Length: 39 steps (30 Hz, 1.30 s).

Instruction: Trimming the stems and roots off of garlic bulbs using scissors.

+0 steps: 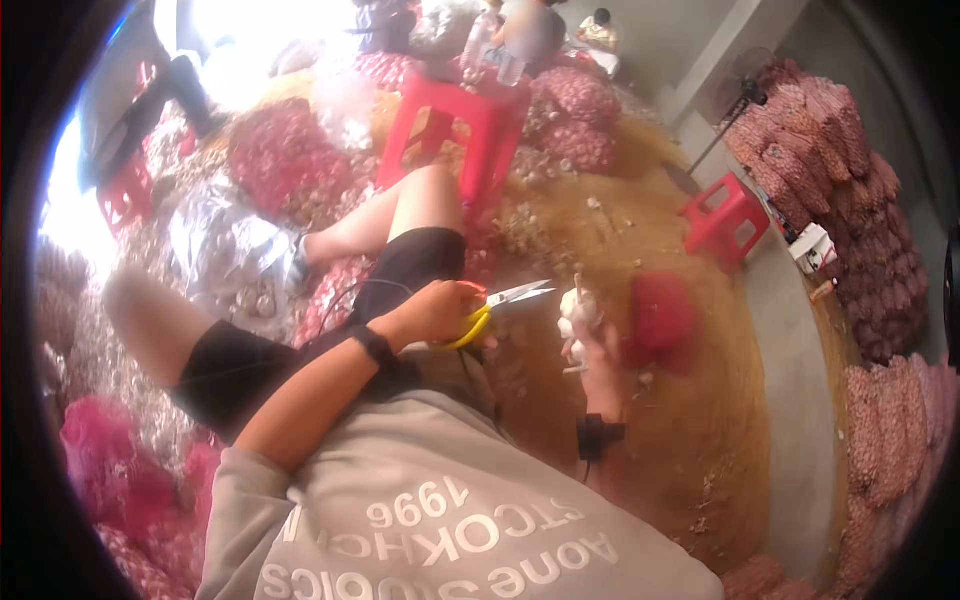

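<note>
My left hand [432,312], with a dark band on its wrist, is closed round the yellow handles of a pair of scissors [515,293]. Their blades stand slightly apart and point right, short of the garlic. In my right hand [603,368] are white garlic bulbs [576,308], more than one, with a stalk poking up and another below. A black device is strapped to that wrist. The fingers of this hand are partly hidden behind the bulbs. Beyond and below the hands lies a tan floor sheet [700,420], with a blurred red thing [662,318] to the right.
A red stool [410,125] holding clear bottles [480,40] stands ahead, another red stool [728,220] at right. Loose garlic and pink mesh sacks [285,150] spread left and ahead. Filled sacks [880,260] are stacked along the right. Other people sit farther off; one person [135,90] is upper left.
</note>
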{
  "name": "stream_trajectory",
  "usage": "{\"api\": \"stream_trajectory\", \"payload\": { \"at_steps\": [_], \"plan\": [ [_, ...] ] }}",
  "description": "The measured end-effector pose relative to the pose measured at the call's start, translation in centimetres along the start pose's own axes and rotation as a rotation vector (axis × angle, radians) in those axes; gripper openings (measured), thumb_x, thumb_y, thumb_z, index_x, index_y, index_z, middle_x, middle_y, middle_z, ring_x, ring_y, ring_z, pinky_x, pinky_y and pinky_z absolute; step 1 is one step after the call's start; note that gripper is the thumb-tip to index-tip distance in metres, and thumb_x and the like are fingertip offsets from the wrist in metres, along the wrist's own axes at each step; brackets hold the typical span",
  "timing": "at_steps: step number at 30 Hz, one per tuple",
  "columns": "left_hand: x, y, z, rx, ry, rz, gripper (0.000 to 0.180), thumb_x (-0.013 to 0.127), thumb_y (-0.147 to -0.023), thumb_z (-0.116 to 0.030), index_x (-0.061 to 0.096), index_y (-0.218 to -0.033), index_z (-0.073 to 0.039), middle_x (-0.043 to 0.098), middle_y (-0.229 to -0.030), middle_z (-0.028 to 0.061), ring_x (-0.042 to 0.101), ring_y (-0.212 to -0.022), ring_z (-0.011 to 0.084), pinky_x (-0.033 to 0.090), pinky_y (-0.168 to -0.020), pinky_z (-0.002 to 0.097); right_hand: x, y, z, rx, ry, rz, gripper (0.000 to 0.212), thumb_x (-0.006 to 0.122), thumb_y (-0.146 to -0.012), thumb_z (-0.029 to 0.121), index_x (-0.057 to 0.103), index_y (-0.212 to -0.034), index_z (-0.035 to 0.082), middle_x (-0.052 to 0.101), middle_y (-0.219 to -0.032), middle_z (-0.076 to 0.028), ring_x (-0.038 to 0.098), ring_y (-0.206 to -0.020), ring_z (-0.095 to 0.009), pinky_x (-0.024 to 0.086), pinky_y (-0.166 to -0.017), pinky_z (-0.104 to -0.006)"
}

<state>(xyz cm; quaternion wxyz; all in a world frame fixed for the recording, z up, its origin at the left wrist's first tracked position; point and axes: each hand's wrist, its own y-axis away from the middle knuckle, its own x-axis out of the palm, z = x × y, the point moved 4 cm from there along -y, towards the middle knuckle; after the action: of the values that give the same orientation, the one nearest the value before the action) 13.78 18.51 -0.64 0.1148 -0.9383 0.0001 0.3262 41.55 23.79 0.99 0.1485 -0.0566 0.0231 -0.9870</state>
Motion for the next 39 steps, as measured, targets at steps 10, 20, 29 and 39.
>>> {"api": "stream_trajectory", "payload": {
  "at_steps": [10, 20, 29, 39],
  "plan": [
    [0.0, 1.1, -2.0, 0.025, -0.024, 0.092, 0.043, 0.074, -0.087, -0.024, 0.069, -0.121, 0.001, 0.075, -0.099, 0.0183, 0.073, -0.091, 0.0321, 0.056, -0.082, 0.0393, 2.5, 0.3, -0.4, -0.102, 0.067, 0.127, 0.051, 0.076, -0.091, 0.017, 0.06, -0.138, 0.006, 0.069, -0.104, -0.008, 0.064, -0.062, -0.013, 0.049, -0.053, -0.0255],
    [0.2, 1.1, -1.1, 0.11, -0.082, -0.028, 0.039, 0.073, -0.088, -0.025, 0.071, -0.118, -0.001, 0.074, -0.091, 0.0181, 0.072, -0.084, 0.0351, 0.056, -0.076, 0.0411, 3.2, 0.4, -1.3, -0.01, 0.042, 0.124, 0.052, 0.076, -0.092, 0.02, 0.06, -0.14, 0.008, 0.068, -0.105, -0.007, 0.065, -0.064, -0.012, 0.048, -0.051, -0.0246],
    [-0.3, 0.7, -3.7, 0.074, -0.172, -0.022, 0.032, 0.07, -0.093, -0.03, 0.076, -0.099, 0.001, 0.07, -0.077, 0.02, 0.069, -0.072, 0.0391, 0.055, -0.07, 0.0438, 2.8, 0.0, -1.8, -0.002, 0.035, 0.037, 0.047, 0.075, -0.093, 0.019, 0.061, -0.136, 0.008, 0.07, -0.101, -0.006, 0.065, -0.066, -0.012, 0.05, -0.056, -0.0242],
    [-0.6, 0.1, -3.2, -0.15, 0.635, 0.052, 0.047, 0.077, -0.093, -0.043, 0.072, -0.111, 0.0, 0.074, -0.083, 0.0053, 0.068, -0.058, 0.0142, 0.052, -0.05, 0.0244, 4.0, 0.9, -3.2, 0.148, -0.284, 0.119, 0.044, 0.072, -0.097, 0.02, 0.057, -0.137, 0.011, 0.069, -0.105, -0.006, 0.065, -0.07, -0.011, 0.05, -0.057, -0.0244]
  ]
}}
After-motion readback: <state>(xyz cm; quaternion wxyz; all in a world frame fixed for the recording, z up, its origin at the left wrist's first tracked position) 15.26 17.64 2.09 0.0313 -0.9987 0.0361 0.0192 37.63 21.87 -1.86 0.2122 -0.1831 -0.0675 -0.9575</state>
